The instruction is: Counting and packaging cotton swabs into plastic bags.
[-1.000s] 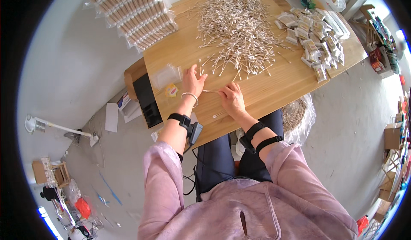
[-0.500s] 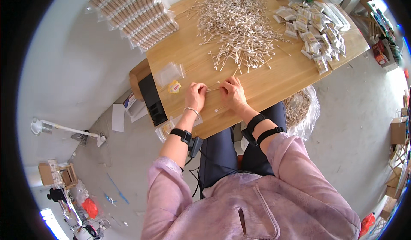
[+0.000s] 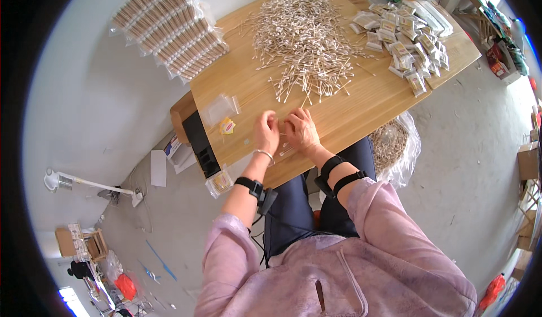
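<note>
Left hand (image 3: pixel 267 131): now closer to your right hand (image 3: pixel 301 129) than in the earlier frame, fingers curled; what it pinches, if anything, cannot be told.
Right hand: fingers bent over the desk (image 3: pixel 361 111), grip likewise hidden.
Loose swabs (image 3: pixel 286 149): just beside your right hand.
Swab heap (image 3: pixel 299 40): large, beyond your hands, apparently unpacked.
Filled packets (image 3: pixel 406 46): piled far right, seemingly done.
Clear bags (image 3: pixel 219 111): flat at left, apparently unfilled.

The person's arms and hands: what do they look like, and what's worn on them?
The left hand and right hand are ungloved. A pale bracelet circles the left wrist. Black straps with dark, boxy devices ring both forearms; a black cable runs nearby. Mottled mauve sleeves stop well above the wrists.
</note>
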A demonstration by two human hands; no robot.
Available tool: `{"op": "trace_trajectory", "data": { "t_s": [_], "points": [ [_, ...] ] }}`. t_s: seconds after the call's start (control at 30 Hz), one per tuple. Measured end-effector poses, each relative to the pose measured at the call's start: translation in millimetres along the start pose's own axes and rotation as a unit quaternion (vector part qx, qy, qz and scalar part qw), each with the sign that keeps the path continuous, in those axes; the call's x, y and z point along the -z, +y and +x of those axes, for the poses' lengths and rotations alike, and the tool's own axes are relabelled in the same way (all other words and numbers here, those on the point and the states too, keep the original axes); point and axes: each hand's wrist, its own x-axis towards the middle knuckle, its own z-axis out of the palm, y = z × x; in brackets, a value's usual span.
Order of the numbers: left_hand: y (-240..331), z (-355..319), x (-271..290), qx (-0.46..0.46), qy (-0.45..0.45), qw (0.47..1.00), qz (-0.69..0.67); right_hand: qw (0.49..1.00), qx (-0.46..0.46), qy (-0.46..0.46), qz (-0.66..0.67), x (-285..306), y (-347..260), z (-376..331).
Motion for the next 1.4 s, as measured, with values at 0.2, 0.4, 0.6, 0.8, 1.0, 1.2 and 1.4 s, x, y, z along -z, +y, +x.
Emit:
{"op": "trace_trajectory", "data": {
  "t_s": [0.2,0.4,0.6,0.8,1.0,1.2,1.4],
  "points": [
    [-11,76,-19,-0.048,0.083,0.984,0.152,1.0,0.0,0.004,0.002,-3,-12,3],
    [-29,110,-24,0.011,0.029,0.995,0.097,1.0,-0.007,0.002,0.001,-4,-14,5],
    [-28,95,4,0.033,0.019,0.987,0.159,1.0,-0.02,0.001,0.001,-1,-13,4],
    [-23,36,24,0.01,-0.041,0.988,0.15,0.999,-0.034,-0.002,-0.007,0,-15,5],
    [-9,-13,33,-0.05,-0.07,0.985,0.148,0.998,-0.056,0.014,0.012,-1,-11,2],
    [6,-36,32,-0.115,-0.03,0.966,0.231,0.998,-0.044,0.027,0.037,-1,-8,2],
    [10,-66,7,-0.139,-0.055,0.961,0.232,0.992,-0.074,0.06,0.084,0,-3,4]
  ]
}}
